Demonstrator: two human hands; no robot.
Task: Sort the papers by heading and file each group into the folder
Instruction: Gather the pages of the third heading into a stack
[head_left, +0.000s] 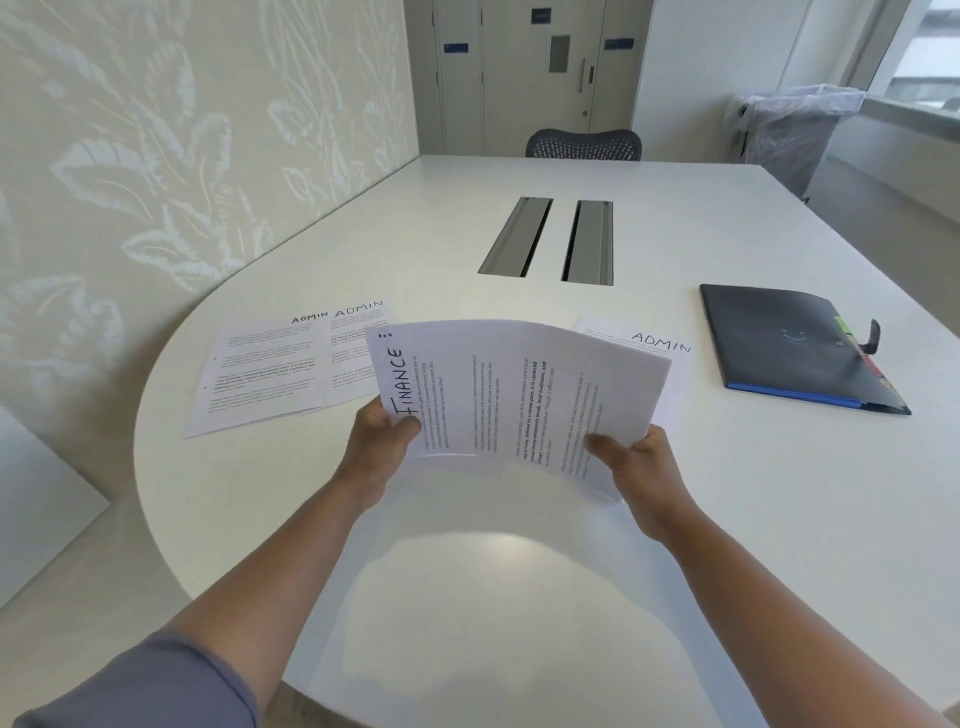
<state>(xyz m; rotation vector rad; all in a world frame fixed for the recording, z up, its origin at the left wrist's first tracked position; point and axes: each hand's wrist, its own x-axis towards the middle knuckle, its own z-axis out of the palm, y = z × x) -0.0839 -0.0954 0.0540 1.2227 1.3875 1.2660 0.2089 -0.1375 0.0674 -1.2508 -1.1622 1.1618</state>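
Both hands hold a small sheaf of papers (514, 395) above the white surface (727, 493), turned sideways so the handwritten heading FINANCE runs up the left edge. The left hand (382, 441) pinches the sheaf at its lower left corner, thumb on top just under the heading, the other fingers hidden beneath. The right hand (636, 462) pinches the lower right corner in the same way, thumb pressed on the printed face. The sheets bow upward between the two grips, and the stacked edges fan slightly at the right.

On the surface to the left lie two printed sheets (291, 364), overlapping side by side, each headed ADMIN; their right edge passes under the held sheaf. Another sheet headed ADMIN (660, 345) lies flat behind the sheaf on the right, mostly covered by it, with only its top corner and heading showing.

The dark folder (795, 348) lies closed well to the right of the papers, with a blue edge along its near side, coloured tabs down its right side and an elastic strap curling up from that side.

Two grey cable slots (550, 241) are set in the middle of the surface, and a dark mesh chair (584, 143) stands at the far end
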